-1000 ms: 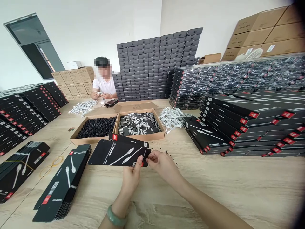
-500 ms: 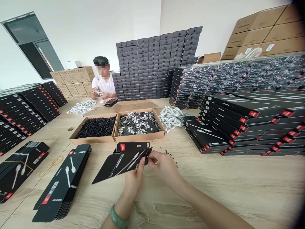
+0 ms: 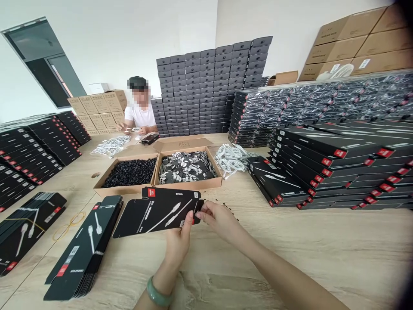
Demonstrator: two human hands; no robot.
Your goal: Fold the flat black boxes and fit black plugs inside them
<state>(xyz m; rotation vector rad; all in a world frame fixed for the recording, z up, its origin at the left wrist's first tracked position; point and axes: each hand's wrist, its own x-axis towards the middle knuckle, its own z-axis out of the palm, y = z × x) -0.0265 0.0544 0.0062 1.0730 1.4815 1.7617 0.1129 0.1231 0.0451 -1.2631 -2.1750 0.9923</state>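
From the head camera we looked down along a pale wooden tabletop (image 3: 290, 262). Our left hand (image 3: 178, 246) sat under a flat black cable packaging card (image 3: 158, 213), its fingers (image 3: 188, 224) clamped on the lower edge, while the fingers (image 3: 208, 209) of our right hand (image 3: 219, 219) pinched together on the card's right end. The card was held up over the tabletop, just in front of two open cardboard trays. A green bangle (image 3: 158, 292) circled our left wrist.

The left tray (image 3: 109, 190) was filled with small black parts (image 3: 130, 172), and the right tray (image 3: 189, 186) with black-and-white printed pieces (image 3: 186, 168). A coil of white cables (image 3: 232, 158) lay beside the right tray, and loose black bits (image 3: 226, 206) were scattered near our right hand. Stacks of flat black cards (image 3: 84, 249) lay to our left, with a yellow rubber band (image 3: 69, 226) nearby. Across the tabletop, a co-worker (image 3: 140, 115) in a white T-shirt sat behind a bundle of white cables (image 3: 111, 145). Stacked black boxes (image 3: 325, 168) filled our right, with grey boxes (image 3: 209, 90) and brown cartons (image 3: 361, 43) behind.
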